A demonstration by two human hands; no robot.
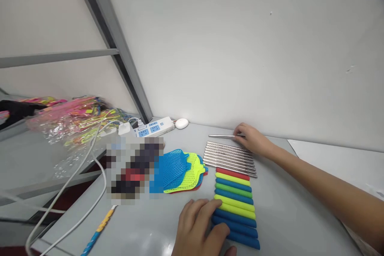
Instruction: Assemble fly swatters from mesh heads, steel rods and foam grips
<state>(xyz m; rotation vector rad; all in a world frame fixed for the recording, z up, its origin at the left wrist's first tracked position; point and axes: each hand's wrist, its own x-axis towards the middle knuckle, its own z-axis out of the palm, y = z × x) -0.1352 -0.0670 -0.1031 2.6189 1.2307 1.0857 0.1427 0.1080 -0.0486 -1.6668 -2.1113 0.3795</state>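
Right hand grips a rod; bags hold perhaps coloured cords.

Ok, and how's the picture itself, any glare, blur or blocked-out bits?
Head view: faint glare spots on the gray table near the bottom edge; head view: bright glints on the plastic bags and shine along the metal rods; head view: mosaic blocks cover part of the blue swatter and the patch left of it.

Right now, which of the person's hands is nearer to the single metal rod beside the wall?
Right. The right hand has its fingers on the metal rod; the left hand is farther off, at the coloured tubes.
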